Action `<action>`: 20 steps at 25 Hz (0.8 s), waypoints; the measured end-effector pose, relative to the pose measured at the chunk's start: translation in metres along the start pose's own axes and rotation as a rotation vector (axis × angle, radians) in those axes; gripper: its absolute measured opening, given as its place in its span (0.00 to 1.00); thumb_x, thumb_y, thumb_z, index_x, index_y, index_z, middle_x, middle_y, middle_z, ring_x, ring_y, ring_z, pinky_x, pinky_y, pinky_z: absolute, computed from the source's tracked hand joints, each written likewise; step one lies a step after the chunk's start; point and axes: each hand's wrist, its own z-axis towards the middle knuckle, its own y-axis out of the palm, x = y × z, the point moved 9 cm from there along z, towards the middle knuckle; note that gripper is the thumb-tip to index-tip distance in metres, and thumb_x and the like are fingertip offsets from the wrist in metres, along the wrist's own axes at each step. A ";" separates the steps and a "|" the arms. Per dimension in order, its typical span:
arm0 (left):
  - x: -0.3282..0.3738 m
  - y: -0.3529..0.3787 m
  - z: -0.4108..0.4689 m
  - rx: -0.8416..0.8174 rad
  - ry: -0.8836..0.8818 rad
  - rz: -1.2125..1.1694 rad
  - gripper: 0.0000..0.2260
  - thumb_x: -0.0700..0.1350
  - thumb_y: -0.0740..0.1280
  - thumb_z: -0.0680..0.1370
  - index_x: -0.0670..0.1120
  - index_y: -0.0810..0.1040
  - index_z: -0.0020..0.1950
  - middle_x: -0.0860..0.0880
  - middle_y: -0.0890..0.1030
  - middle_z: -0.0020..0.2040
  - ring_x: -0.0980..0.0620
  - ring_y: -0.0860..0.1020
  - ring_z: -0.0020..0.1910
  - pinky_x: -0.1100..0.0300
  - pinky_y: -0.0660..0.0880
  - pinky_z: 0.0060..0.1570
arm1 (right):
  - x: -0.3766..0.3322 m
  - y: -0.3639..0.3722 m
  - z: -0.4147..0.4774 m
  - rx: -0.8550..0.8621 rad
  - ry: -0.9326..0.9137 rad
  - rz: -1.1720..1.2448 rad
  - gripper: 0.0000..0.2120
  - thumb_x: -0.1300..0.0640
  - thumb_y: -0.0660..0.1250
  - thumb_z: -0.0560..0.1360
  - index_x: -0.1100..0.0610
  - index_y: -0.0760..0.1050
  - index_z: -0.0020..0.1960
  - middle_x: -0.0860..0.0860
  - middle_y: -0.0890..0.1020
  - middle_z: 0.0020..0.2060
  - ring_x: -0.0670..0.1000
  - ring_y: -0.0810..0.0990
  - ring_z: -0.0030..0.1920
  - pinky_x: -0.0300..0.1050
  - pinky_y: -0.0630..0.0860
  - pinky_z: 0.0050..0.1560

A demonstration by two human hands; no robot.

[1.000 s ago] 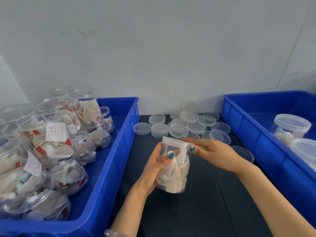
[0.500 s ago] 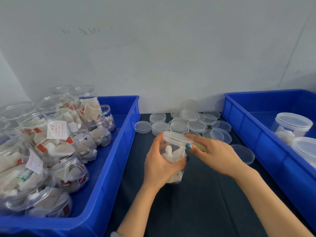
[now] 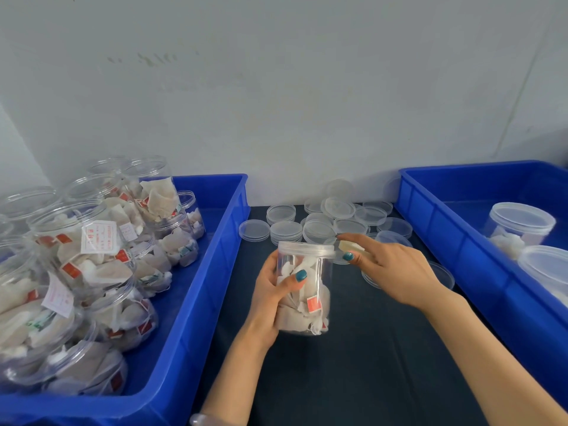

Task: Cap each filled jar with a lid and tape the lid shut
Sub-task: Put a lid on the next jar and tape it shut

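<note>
Jar (image 3: 304, 290) is held upright over the dark bench (image 3: 368, 370), between left bin (image 3: 196, 318) and right bin (image 3: 430, 216). Its long axis is near vertical, mouth upward, with the lid (image 3: 305, 249) seated on top. The left hand (image 3: 270, 299) grip is clamped round the jar's body. A yellowish tape strip (image 3: 353, 249) is pinched in the right hand (image 3: 396, 275) grip, against the lid's right edge. Loose lids (image 3: 322, 222) are stacked behind.

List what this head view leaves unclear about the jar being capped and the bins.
All in the head view:
- lid on the jar: whether fully seated, clear plastic hides the seam.
- pale strip pinched by the right hand: tape or not, fingers cover it.
- right bin: cut off by the frame edge.
- label print: too small to read.
</note>
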 end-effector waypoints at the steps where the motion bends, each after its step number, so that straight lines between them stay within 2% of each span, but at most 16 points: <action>1: 0.000 0.001 0.000 -0.020 0.003 -0.012 0.37 0.50 0.76 0.60 0.43 0.72 0.68 0.41 0.82 0.58 0.41 0.81 0.54 0.48 0.79 0.52 | 0.001 0.000 0.001 -0.001 -0.005 0.011 0.36 0.25 0.34 0.68 0.29 0.58 0.73 0.47 0.80 0.35 0.42 0.73 0.32 0.40 0.67 0.31; 3: 0.000 0.005 -0.001 -0.065 0.002 -0.050 0.38 0.49 0.77 0.61 0.42 0.72 0.69 0.37 0.79 0.60 0.37 0.79 0.57 0.42 0.75 0.56 | 0.000 0.001 0.002 -0.016 -0.009 0.042 0.35 0.24 0.36 0.68 0.26 0.56 0.73 0.45 0.81 0.37 0.42 0.75 0.35 0.38 0.69 0.33; 5: 0.000 0.013 -0.002 -0.130 0.002 -0.115 0.36 0.52 0.81 0.61 0.46 0.75 0.67 0.37 0.79 0.62 0.36 0.79 0.58 0.40 0.75 0.57 | -0.002 0.003 0.004 -0.058 -0.007 0.126 0.34 0.22 0.39 0.67 0.24 0.57 0.71 0.45 0.84 0.42 0.43 0.79 0.41 0.41 0.76 0.41; 8: 0.001 0.023 -0.005 -0.237 -0.007 -0.186 0.30 0.57 0.81 0.62 0.51 0.81 0.62 0.41 0.81 0.59 0.41 0.81 0.56 0.46 0.79 0.54 | -0.009 0.004 0.008 -0.133 -0.015 0.250 0.32 0.20 0.42 0.64 0.22 0.61 0.67 0.41 0.85 0.53 0.44 0.81 0.53 0.48 0.77 0.57; 10: -0.003 0.025 -0.006 -0.263 -0.022 -0.186 0.30 0.58 0.81 0.63 0.51 0.82 0.62 0.43 0.82 0.58 0.45 0.82 0.55 0.50 0.80 0.53 | -0.014 0.008 0.008 -0.200 -0.037 0.276 0.27 0.19 0.43 0.63 0.18 0.61 0.60 0.40 0.83 0.57 0.44 0.80 0.58 0.50 0.75 0.62; 12: -0.006 0.023 -0.007 -0.243 -0.066 -0.147 0.33 0.61 0.81 0.61 0.51 0.81 0.62 0.46 0.84 0.56 0.49 0.83 0.54 0.54 0.81 0.50 | -0.018 0.013 0.007 -0.257 -0.047 0.340 0.25 0.20 0.45 0.64 0.19 0.65 0.58 0.39 0.83 0.55 0.43 0.80 0.56 0.50 0.76 0.62; 14: -0.006 0.018 -0.004 -0.186 -0.092 -0.019 0.39 0.67 0.79 0.58 0.51 0.78 0.64 0.48 0.84 0.57 0.51 0.83 0.54 0.57 0.80 0.50 | -0.019 0.016 0.004 -0.262 -0.048 0.350 0.32 0.22 0.46 0.65 0.27 0.71 0.63 0.34 0.83 0.42 0.38 0.80 0.44 0.44 0.77 0.54; 15: -0.002 0.013 -0.001 -0.154 -0.059 0.090 0.41 0.70 0.77 0.59 0.51 0.76 0.66 0.51 0.83 0.59 0.53 0.82 0.57 0.59 0.79 0.52 | -0.018 0.018 0.004 -0.252 -0.038 0.338 0.32 0.22 0.45 0.65 0.28 0.72 0.63 0.33 0.80 0.35 0.38 0.78 0.40 0.42 0.76 0.49; 16: 0.005 0.010 0.002 -0.134 0.004 0.217 0.42 0.71 0.75 0.61 0.53 0.73 0.70 0.56 0.81 0.62 0.57 0.79 0.61 0.63 0.78 0.55 | -0.017 0.019 0.003 -0.230 -0.026 0.328 0.29 0.22 0.45 0.65 0.25 0.71 0.61 0.31 0.79 0.34 0.38 0.78 0.40 0.42 0.75 0.48; 18: 0.019 0.008 0.006 -0.121 0.130 0.439 0.37 0.65 0.74 0.67 0.58 0.67 0.74 0.67 0.76 0.65 0.65 0.73 0.66 0.70 0.73 0.57 | -0.014 0.020 0.001 -0.145 -0.006 0.287 0.21 0.23 0.47 0.67 0.20 0.66 0.59 0.32 0.81 0.43 0.40 0.79 0.49 0.45 0.77 0.52; 20: 0.027 0.007 0.010 -0.109 0.198 0.631 0.36 0.56 0.77 0.70 0.59 0.65 0.75 0.66 0.72 0.68 0.64 0.70 0.68 0.68 0.71 0.62 | -0.012 0.018 -0.002 -0.036 -0.002 0.204 0.21 0.28 0.53 0.73 0.22 0.64 0.66 0.37 0.83 0.48 0.43 0.80 0.51 0.46 0.77 0.50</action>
